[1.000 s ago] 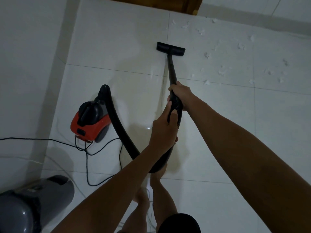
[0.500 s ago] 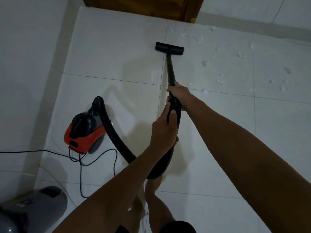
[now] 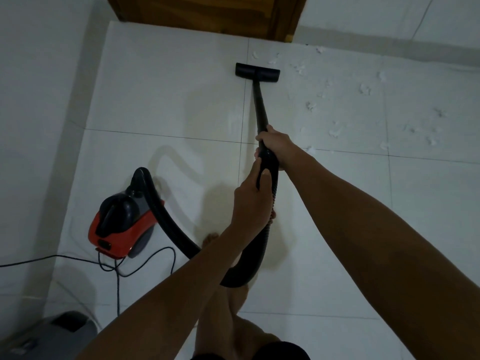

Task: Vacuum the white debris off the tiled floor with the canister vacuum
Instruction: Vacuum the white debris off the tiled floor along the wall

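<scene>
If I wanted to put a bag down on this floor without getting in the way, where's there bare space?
The bare tiles between the left wall, the wooden door and the floor nozzle look free. So does the floor right of the right hand, below the white debris. It is crowded around the red canister vacuum, its hose and the power cord.

Floor nozzle (image 3: 257,72) now nearer the door (image 3: 207,14).

canister (image 3: 122,224) left of wand (image 3: 259,105); debris (image 3: 335,131) right.
</scene>
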